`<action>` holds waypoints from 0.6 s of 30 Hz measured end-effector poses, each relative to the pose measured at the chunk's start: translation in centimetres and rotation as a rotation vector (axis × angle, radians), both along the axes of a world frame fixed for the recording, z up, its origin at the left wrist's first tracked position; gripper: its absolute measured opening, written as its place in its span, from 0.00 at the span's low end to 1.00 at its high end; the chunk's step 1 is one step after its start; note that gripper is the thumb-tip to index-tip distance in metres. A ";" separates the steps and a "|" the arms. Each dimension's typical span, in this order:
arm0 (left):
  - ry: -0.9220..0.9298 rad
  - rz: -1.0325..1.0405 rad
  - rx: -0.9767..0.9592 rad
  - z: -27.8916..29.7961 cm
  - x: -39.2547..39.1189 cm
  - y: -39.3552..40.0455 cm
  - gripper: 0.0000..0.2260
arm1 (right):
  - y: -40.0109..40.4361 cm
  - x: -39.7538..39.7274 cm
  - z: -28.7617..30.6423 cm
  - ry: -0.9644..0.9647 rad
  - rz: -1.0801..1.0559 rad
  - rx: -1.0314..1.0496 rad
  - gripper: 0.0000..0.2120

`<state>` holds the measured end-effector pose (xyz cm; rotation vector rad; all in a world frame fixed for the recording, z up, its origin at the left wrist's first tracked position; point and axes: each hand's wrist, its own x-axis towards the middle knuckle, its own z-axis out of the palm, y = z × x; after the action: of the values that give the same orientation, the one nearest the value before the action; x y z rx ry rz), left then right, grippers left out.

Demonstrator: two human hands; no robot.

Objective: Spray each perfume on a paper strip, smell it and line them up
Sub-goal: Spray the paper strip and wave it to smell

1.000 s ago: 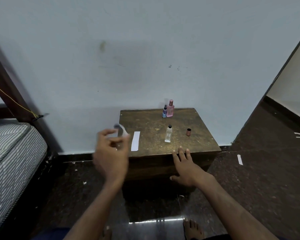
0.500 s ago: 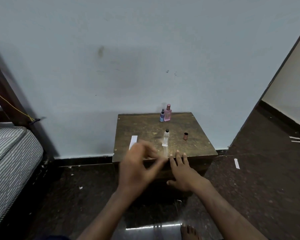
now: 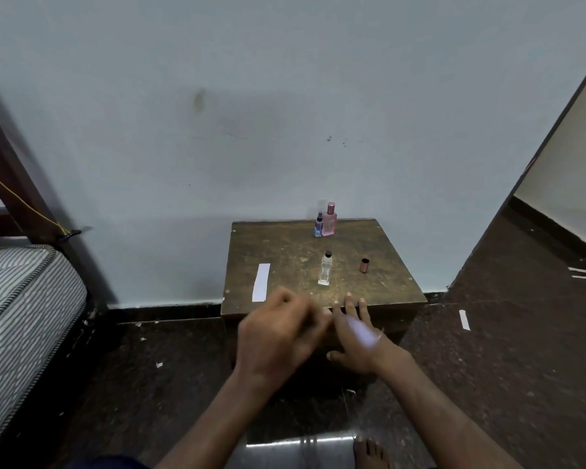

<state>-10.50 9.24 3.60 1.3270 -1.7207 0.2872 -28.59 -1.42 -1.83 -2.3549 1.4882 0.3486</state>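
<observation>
A small wooden table (image 3: 285,245) stands against the wall. On it are a clear perfume bottle (image 3: 325,274) with a black sprayer, a copper-pink cap (image 3: 364,265) to its right, and a pink bottle (image 3: 329,223) with a small blue bottle (image 3: 318,227) at the back edge. A white paper strip (image 3: 261,282) lies flat on the left side. My left hand (image 3: 278,333) is blurred at the table's front edge, fingers pinched on another paper strip (image 3: 361,330), which smears white across my right hand (image 3: 356,346). That hand rests flat on the front edge with its fingers apart.
A striped mattress (image 3: 24,299) on a dark bed frame is at the left. Loose paper strips (image 3: 464,319) lie on the dark floor to the right, with more (image 3: 581,274) further off. My bare foot (image 3: 369,451) shows at the bottom.
My left hand came down from mid-air at the left with the strip, reaching the table's front edge beside my right hand. The right hand stayed on the edge.
</observation>
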 end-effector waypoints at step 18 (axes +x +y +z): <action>0.531 0.599 0.077 1.5 4.9 -1.0 0.12 | -0.2 -0.1 -0.6 0.038 0.013 -0.025 0.52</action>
<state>-5.58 8.25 5.14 1.7688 -0.8810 0.1788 -28.65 -1.63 -2.44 -2.3907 1.5041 0.3827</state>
